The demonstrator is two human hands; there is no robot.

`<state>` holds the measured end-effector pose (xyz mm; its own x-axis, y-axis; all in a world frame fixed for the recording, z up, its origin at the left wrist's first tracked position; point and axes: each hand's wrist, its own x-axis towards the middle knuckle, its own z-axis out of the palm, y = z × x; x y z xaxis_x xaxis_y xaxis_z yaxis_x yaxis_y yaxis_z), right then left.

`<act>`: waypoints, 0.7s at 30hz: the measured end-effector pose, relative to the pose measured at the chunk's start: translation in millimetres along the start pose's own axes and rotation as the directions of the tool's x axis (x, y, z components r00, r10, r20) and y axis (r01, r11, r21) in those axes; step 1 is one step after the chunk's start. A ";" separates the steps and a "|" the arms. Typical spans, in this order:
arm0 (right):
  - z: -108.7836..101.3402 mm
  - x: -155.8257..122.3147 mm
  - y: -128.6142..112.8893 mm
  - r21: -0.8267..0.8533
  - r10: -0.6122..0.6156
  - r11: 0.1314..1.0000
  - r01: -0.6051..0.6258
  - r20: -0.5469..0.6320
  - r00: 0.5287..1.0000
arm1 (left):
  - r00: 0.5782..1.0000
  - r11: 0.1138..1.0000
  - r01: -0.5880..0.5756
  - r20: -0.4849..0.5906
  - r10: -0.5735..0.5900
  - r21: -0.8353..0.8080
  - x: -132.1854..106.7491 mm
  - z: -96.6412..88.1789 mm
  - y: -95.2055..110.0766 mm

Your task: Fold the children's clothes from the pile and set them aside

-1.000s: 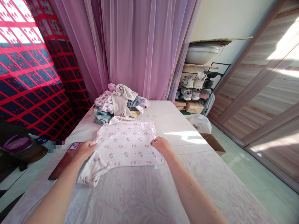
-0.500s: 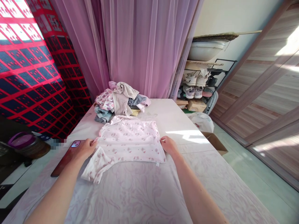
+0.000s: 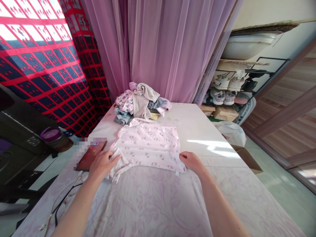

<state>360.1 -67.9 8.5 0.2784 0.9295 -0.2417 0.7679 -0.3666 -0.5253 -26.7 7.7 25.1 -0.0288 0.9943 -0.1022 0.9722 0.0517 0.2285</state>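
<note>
Now the left hand, fingers apart, presses the pale pink printed baby top's sleeve, folded further inward than before, while the right hand, fingers together, rests on its hem.

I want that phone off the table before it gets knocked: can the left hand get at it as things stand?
Probably yes. The left hand rests on the pale pink printed baby garment, right beside the dark red smartphone, and nothing seems to lie between them.
</note>
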 end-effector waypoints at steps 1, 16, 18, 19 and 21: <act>1.4 0.9 0.4 -0.007 0.014 1.000 -0.014 -0.028 1.000 | 1.000 1.000 -0.001 -0.002 0.001 0.017 -2.3 2.0 0.7; 10.2 -3.7 11.1 0.081 0.098 0.993 -0.087 -0.147 0.984 | 0.981 0.998 0.061 0.186 -0.056 -0.021 14.1 -27.0 -20.5; 9.6 -4.2 10.5 0.178 0.093 0.981 -0.072 -0.115 0.989 | 0.986 0.991 0.082 0.151 -0.066 -0.101 24.2 -28.3 -17.4; 9.4 -4.7 9.5 0.207 0.091 0.976 -0.070 -0.092 0.992 | 0.988 0.990 0.084 0.135 -0.068 -0.109 29.3 -27.9 -14.7; 9.3 -6.9 6.7 0.200 0.078 0.977 -0.068 -0.043 0.996 | 0.997 0.996 0.040 0.072 -0.034 -0.081 38.6 -24.7 -8.6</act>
<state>357.9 -77.2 -0.9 0.3620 0.8989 -0.2469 0.6159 -0.4294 -0.6605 -42.0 47.9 43.1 -0.0456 0.9827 -0.1793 0.9481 0.0991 0.3021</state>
